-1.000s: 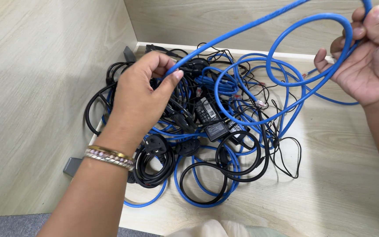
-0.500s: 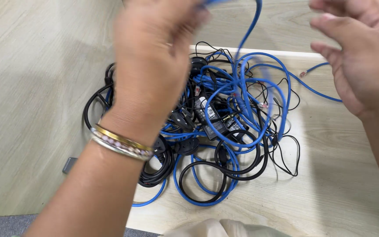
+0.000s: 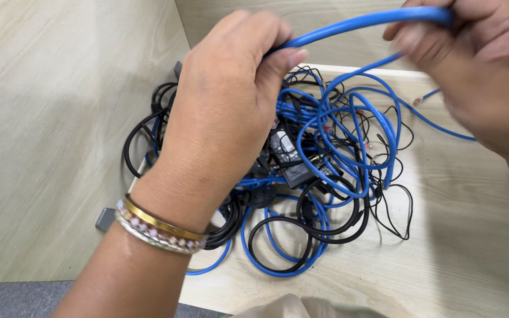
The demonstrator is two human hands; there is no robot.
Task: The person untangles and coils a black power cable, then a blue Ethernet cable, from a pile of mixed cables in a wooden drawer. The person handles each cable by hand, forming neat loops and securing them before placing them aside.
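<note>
Blue cable (image 3: 354,23) runs left-right, slightly rising rightward, stretched between my left hand (image 3: 231,112) and right hand (image 3: 478,65), both grips closed on it above the cable pile (image 3: 319,176) on the surface (image 3: 460,259). Earlier, both grips had let go.

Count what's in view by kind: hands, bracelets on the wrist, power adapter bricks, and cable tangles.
Hands: 2, the left hand and right hand, both gripping the blue cable
Bracelets: 2
Black adapter bricks: 2 visible
Cable tangle: 1
Total: 7
</note>
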